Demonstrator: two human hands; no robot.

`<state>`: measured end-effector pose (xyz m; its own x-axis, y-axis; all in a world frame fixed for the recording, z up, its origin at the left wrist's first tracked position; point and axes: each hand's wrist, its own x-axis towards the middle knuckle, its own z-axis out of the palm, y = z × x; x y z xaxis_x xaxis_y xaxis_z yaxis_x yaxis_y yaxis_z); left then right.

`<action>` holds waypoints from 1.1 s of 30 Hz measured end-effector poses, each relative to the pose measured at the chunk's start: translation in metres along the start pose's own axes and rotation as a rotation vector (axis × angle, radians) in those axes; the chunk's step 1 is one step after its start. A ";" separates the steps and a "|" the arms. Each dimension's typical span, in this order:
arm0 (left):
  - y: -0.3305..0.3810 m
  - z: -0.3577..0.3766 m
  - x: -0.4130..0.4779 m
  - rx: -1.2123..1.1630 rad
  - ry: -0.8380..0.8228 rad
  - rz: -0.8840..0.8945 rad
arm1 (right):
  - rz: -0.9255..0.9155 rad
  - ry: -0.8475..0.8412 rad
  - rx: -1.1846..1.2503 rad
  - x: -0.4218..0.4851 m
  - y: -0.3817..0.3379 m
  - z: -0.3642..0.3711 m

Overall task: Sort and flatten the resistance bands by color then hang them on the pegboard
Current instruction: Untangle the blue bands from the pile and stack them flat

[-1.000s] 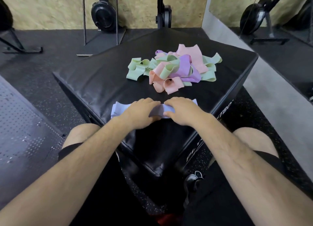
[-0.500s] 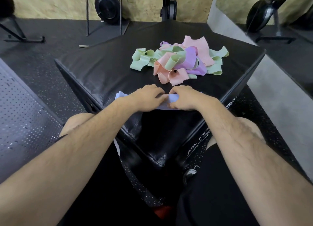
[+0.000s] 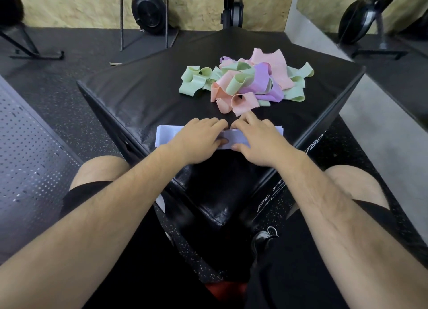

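Observation:
A light blue band (image 3: pixel 165 136) lies flat near the front corner of the black padded box (image 3: pixel 139 100). Side by side on the band's middle are my left hand (image 3: pixel 199 139) and my right hand (image 3: pixel 257 138). Both press down on it with spread fingers, thumbs on its near edge. Only the band's two ends and a strip between my thumbs show. Farther back on the box sits a tangled pile of green, pink and purple bands (image 3: pixel 245 81), just beyond my right fingertips.
A grey perforated pegboard panel (image 3: pixel 27 160) lies low at my left. Gym machines and weight plates (image 3: pixel 148 14) stand along the wooden wall behind. My knees flank the box's front corner. A concrete strip (image 3: pixel 382 128) runs along the right.
My fingers went from curled over the blue band, with a raised fold between them, to laid flatter on it. The band now lies flat.

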<state>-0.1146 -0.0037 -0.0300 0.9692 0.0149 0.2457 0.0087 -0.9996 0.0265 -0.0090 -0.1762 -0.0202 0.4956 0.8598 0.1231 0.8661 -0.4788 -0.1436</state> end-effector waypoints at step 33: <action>-0.092 -0.041 -0.104 -0.786 0.049 -0.587 | 0.309 -0.014 0.844 -0.029 0.056 -0.022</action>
<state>-0.2258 0.0876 -0.0182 0.8515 0.5236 0.0270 0.3025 -0.5328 0.7903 0.0271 -0.2318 -0.0100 0.6929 0.7192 -0.0521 0.3559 -0.4040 -0.8427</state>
